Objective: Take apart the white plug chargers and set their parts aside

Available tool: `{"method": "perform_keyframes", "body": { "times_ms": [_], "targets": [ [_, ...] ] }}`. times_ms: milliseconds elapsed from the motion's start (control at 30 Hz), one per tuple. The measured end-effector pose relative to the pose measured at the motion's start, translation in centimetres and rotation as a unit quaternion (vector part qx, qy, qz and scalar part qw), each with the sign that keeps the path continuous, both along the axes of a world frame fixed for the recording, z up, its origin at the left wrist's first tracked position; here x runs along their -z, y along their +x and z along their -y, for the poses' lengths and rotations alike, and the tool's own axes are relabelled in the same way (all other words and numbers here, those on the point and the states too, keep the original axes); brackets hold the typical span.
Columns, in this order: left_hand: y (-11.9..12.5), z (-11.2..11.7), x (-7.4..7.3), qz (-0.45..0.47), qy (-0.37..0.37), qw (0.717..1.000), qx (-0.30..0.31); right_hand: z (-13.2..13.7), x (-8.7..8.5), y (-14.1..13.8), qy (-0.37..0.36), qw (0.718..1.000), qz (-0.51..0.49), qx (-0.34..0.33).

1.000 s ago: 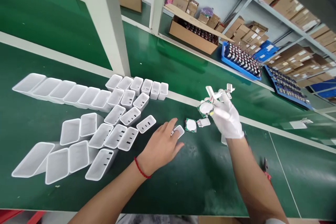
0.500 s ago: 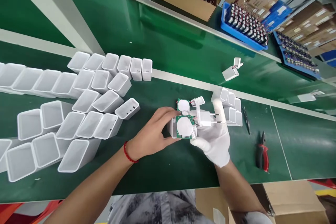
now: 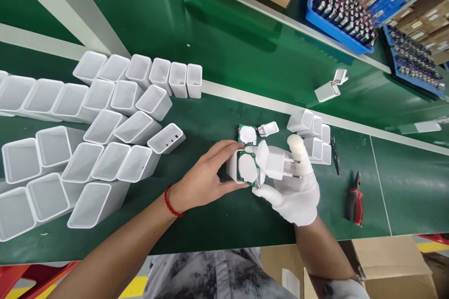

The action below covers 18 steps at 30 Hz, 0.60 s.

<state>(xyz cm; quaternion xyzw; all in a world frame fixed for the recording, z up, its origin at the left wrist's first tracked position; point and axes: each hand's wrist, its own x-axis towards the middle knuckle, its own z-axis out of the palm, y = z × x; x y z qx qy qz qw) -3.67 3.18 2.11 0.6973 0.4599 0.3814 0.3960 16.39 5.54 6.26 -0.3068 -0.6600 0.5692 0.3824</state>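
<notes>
My bare left hand (image 3: pixel 201 180), with a red cord at its wrist, is closed around a white plastic housing (image 3: pixel 231 166) whose mouth faces right. In my white-gloved right hand (image 3: pixel 298 198) is a green circuit board (image 3: pixel 248 168) with a round white pad. The board's left edge lies at the housing's mouth. A white two-pin plug piece (image 3: pixel 274 164) rests over the gloved palm, its pins toward the fingers. Just beyond the hands lies a second circuit board (image 3: pixel 248 134), wired to a small white cap (image 3: pixel 269 129).
Many empty white housings (image 3: pixel 82 163) stand in rows at left. Several smaller white housings (image 3: pixel 312 124), dark tweezers (image 3: pixel 336 155) and red-handled pliers (image 3: pixel 357 201) are at right. A blue tray (image 3: pixel 340 18) of wired parts sits on the shelf behind.
My right hand has tilted the circuit board and brought its left edge to the housing's mouth. The plug piece has turned slightly. The camera view has shifted a little.
</notes>
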Motion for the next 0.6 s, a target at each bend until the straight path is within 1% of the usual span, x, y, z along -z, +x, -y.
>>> {"method": "perform_keyframes", "body": {
  "times_ms": [100,267,600],
  "targets": [
    [-0.06,0.10,0.01,-0.005,0.015,1.000,0.000,0.01,0.34,-0.21,0.029,1.000,0.004,-0.001],
    [-0.11,0.03,0.08,-0.014,0.031,0.999,-0.006,0.18,0.60,-0.17,0.048,0.998,0.031,0.005],
    [-0.08,0.16,0.22,-0.018,0.036,0.999,0.001,0.31,0.65,-0.10,0.083,0.995,0.051,-0.031]
  ]
}}
